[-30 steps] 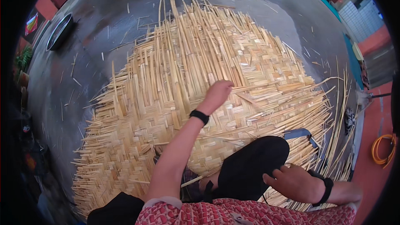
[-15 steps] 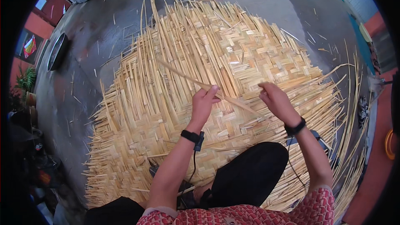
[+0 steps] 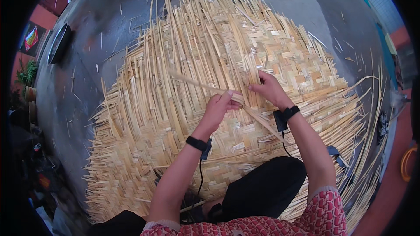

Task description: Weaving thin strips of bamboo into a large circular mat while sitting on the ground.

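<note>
A wide mat (image 3: 284, 52) of woven pale-yellow reed strips spreads in front of me, its weave tight at right and near me. At the middle my left hand (image 3: 220, 107) is closed, thumb and fingers pinching a loose reed strip (image 3: 264, 122). That strip slants across the mat from upper left to lower right, its far end blurred. My right hand (image 3: 272, 89) is further right and a little farther away, thumb and forefinger closed around lengthwise reed strips (image 3: 252, 67) that rise from the weave. Their grip is partly hidden by the fingers.
Long unwoven strips (image 3: 168, 0) stick out past the far edge. More loose reeds (image 3: 372, 105) lie at right, near an orange coil (image 3: 407, 164). Scraps litter the grey floor (image 3: 87, 83). A dark round basin (image 3: 60, 43) stands at left. My bent knee (image 3: 267, 183) rests over the mat.
My right hand has moved left and away from me, from above the slanting strip onto the lengthwise strips. My left hand keeps its pinch and has shifted slightly right.
</note>
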Available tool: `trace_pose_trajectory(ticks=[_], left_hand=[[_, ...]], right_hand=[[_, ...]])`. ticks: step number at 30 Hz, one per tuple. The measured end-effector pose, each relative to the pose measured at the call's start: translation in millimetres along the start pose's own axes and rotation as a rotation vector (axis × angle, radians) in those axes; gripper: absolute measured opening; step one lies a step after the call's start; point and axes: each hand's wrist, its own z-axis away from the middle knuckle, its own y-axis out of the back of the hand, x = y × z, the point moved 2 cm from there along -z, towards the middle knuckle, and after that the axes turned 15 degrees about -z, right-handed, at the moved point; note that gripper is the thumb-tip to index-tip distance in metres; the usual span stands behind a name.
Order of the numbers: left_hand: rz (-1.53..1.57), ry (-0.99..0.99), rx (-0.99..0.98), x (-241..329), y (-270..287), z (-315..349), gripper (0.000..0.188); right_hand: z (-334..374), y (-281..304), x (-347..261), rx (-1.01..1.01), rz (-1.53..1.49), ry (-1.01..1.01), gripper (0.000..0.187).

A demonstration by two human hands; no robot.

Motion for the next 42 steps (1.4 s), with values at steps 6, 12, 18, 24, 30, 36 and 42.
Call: trace_pose_trajectory(ticks=[6,12,18,24,30,36,42], left_hand=[[-0.067,0.216,-0.089,2,-18,-35,0.038],[-1.073,-0.601,0.388,-17,-32,21,0.025],[-1.181,-0.898,-0.205,3,-89,61,0.004],[-1.064,-0.683,0.084,21,-57,106,0.037],[-1.547,-0.132,0.336,-38,10,89,0.088],[-1.606,-0.223,0.305,-48,16,95,0.088],[-1.622,-0.324,0.244,-61,41,93,0.073]], right_hand=[[38,-8,-12,-0.025,0.274,0.229,0.029],[27,39,2,-0.220,0.971,-0.072,0.019],[15,54,-4,-0.280,0.871,-0.047,0.016],[26,46,-26,-0.274,0.765,-0.222,0.015],[25,33,-37,-0.331,0.942,-0.183,0.015],[39,50,-30,-0.220,1.085,-0.181,0.014],[55,41,1,-0.031,1.463,0.098,0.015]])
